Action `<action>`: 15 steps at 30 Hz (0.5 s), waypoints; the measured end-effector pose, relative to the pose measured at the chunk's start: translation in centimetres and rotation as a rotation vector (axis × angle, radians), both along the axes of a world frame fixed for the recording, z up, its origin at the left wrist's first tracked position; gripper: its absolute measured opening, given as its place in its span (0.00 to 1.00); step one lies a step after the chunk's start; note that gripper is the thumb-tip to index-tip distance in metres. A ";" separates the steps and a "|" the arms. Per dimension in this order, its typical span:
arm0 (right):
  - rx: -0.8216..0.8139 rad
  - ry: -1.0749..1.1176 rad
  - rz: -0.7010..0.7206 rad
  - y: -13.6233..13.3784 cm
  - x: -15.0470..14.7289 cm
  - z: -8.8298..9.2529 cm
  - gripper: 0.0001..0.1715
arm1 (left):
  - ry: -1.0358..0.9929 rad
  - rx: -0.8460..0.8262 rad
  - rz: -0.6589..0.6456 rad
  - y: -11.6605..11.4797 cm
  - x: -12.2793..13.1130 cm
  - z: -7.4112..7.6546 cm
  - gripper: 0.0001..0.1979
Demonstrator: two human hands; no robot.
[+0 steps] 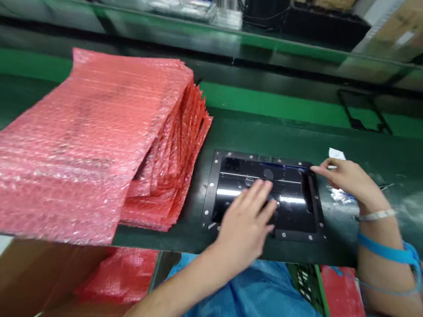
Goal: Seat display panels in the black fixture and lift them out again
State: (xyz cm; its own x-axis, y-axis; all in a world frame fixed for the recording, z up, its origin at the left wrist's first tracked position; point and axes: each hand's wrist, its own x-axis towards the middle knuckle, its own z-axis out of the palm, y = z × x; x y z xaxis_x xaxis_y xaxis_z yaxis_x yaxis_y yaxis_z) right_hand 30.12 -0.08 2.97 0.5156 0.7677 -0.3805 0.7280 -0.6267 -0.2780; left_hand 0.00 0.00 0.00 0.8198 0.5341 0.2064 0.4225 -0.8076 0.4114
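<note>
Left hand [251, 215] lay flat, fingers spread, on the black panel [294, 207], long axis across the frame; right hand [346, 178] seemingly pinched its upper-right corner.

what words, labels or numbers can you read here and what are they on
No text here can be read.
The white slip beyond the right hand: too blurred to read.
The pale label on the cardboard box, top right: too blurred to read.
On the black panel under the left hand: no print visible.
</note>
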 end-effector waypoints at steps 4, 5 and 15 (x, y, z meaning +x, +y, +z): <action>-0.057 -0.028 0.132 2.2 0.4 -0.3 0.33 | 0.024 0.034 -0.263 -2.1 5.6 -0.7 0.27; -0.084 -0.058 0.172 2.6 0.6 -0.4 0.32 | 0.034 0.049 -0.280 -2.4 6.3 -1.0 0.27; -0.111 -0.063 0.159 4.2 1.0 -1.1 0.31 | 0.117 0.027 -0.314 -2.2 7.0 -0.9 0.25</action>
